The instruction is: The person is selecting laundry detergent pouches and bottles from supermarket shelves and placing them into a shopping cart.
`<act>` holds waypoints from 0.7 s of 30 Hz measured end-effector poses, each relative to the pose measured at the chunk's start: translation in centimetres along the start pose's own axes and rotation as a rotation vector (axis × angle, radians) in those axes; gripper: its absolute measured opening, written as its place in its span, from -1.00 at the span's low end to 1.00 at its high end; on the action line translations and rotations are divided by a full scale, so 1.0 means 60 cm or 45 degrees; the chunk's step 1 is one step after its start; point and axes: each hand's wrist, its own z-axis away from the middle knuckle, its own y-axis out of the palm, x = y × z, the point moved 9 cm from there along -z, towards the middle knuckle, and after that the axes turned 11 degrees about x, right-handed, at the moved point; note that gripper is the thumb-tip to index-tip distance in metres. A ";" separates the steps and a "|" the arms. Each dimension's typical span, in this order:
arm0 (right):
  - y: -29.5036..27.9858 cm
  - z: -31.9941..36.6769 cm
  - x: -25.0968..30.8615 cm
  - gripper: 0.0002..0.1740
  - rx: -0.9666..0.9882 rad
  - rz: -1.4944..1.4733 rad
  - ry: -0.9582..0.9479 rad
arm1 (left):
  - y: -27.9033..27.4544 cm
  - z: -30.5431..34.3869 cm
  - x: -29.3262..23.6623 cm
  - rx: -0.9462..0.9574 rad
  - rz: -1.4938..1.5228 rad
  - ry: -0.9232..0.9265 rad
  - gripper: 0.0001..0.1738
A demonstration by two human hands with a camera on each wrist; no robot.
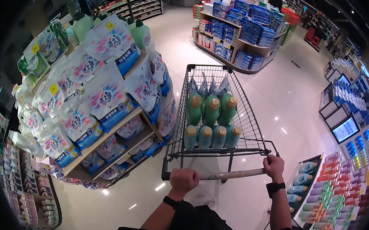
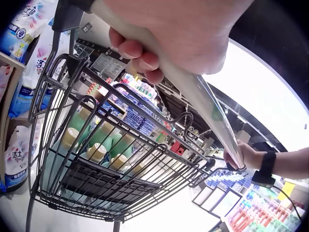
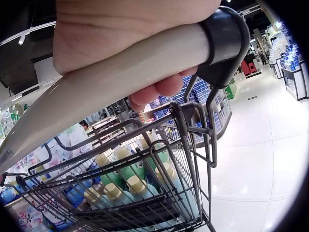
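Both hands grip the pale handlebar [image 1: 223,175] of a wire shopping cart [image 1: 253,123]. The left hand [image 1: 184,180] curls round its left end, the right hand [image 1: 274,167] round its right end. In the left wrist view the left hand [image 2: 169,34] has its fingertips showing under the bar; in the right wrist view the right hand [image 3: 130,29] wraps it beside the black end piece [image 3: 229,43]. Inside the cart stand light blue-green bottles [image 1: 205,137] nearest the handle, green bottles [image 1: 212,109] with gold caps ahead of them, and several bags [image 1: 203,88] beyond.
At the left, close to the cart, stands a shelf [image 1: 113,143] stacked with white-and-blue bags [image 1: 106,95]. An island of blue boxes [image 1: 251,29] is ahead to the right. Bottle racks [image 1: 326,186] stand at the lower right, screens [image 1: 345,129] above them. Glossy floor [image 1: 286,95] runs between.
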 end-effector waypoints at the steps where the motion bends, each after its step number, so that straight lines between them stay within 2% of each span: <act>1: -0.002 -0.037 -0.017 -0.72 0.024 -0.002 0.036 | 0.009 -0.027 -0.007 -0.022 -0.014 -0.001 -0.74; 4: -0.001 -0.125 -0.054 -0.71 0.028 -0.047 -0.003 | 0.041 -0.090 -0.018 -0.043 -0.051 -0.048 -0.69; 10: -0.001 -0.271 -0.108 -0.71 0.086 -0.002 -0.030 | 0.103 -0.203 -0.029 -0.070 -0.013 -0.094 -0.70; 21: 0.021 -0.548 -0.177 -0.69 0.150 0.009 -0.153 | 0.194 -0.422 -0.017 0.034 0.063 -0.162 -0.69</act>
